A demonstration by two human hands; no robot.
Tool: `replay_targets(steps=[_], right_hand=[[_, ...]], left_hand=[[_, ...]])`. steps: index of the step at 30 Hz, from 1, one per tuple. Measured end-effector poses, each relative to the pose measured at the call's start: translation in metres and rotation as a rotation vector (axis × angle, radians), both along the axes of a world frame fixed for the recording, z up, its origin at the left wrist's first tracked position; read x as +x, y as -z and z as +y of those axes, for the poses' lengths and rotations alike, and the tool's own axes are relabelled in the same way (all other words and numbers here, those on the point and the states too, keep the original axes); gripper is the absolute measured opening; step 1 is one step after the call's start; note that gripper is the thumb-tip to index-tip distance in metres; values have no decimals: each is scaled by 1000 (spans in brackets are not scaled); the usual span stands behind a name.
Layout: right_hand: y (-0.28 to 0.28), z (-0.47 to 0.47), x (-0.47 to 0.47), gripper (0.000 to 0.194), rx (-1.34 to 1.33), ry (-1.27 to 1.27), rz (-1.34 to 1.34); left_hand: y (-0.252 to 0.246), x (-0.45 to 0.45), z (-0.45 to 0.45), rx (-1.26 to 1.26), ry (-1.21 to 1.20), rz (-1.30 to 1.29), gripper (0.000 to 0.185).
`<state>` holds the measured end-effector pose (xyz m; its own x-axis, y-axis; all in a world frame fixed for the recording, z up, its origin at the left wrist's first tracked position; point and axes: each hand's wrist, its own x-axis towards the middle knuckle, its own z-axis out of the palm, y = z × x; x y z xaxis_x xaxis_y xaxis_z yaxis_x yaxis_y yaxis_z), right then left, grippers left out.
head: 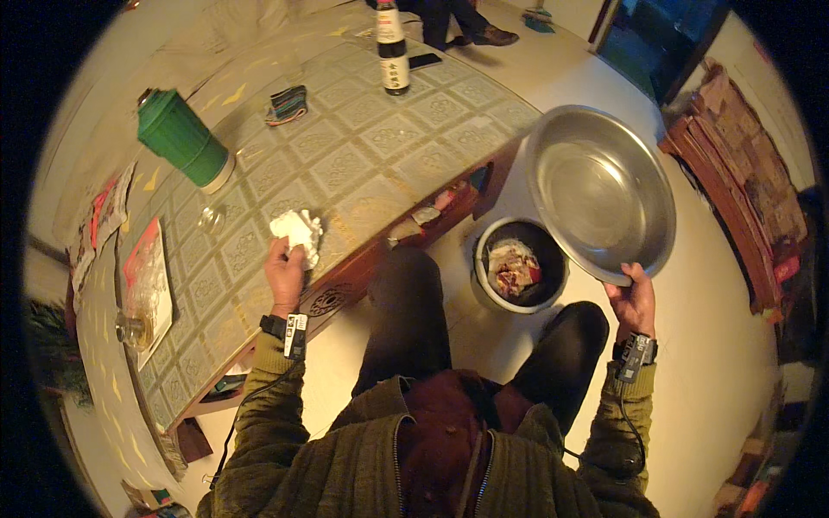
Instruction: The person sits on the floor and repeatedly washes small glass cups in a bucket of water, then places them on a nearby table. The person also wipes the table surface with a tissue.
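My left hand [285, 272] grips a crumpled white tissue [298, 232] at the near edge of the coffee table [343, 165]. Out to the right, my right hand [631, 298] holds a large stainless steel basin [596, 188] by its rim, thumb over the edge. The basin is tilted, so its shiny inside shows. Below its lower left side stands a dark trash bin [482, 285] with a pale rim. Crumpled waste [513, 267], partly red and white, lies in the bin. Both my wrists wear dark bands with small wired devices.
On the table stand a green thermos flask [184, 139], a dark sauce bottle [393, 55], a drinking glass [210, 221] and a glass cup [133, 330]. A striped cloth [287, 105] and a phone [425, 61] lie there too. Another person's shoe [495, 35] shows beyond. A wooden bench [725, 194] stands right.
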<state>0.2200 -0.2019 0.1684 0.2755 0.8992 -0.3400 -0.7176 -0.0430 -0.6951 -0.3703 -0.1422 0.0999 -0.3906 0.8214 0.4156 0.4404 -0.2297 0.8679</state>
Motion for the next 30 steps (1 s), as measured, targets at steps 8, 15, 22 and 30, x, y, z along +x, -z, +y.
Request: replay_targets(steps=[8,15,22,30], right_hand=[[88,-113,102,16,-114,337,-18],[202,-205,142,11,-289,579,57],[317,-290,134,20,-327,776,217],[391,-330,105,42,-277,802,480]], left_hand=[[16,-20,7,-89,39,-2,18],[19,-27,13,-119,-20,-45,10],[41,-92,29,-161,36,-72,15],[45,-159,53,-232,-35,-143,29]])
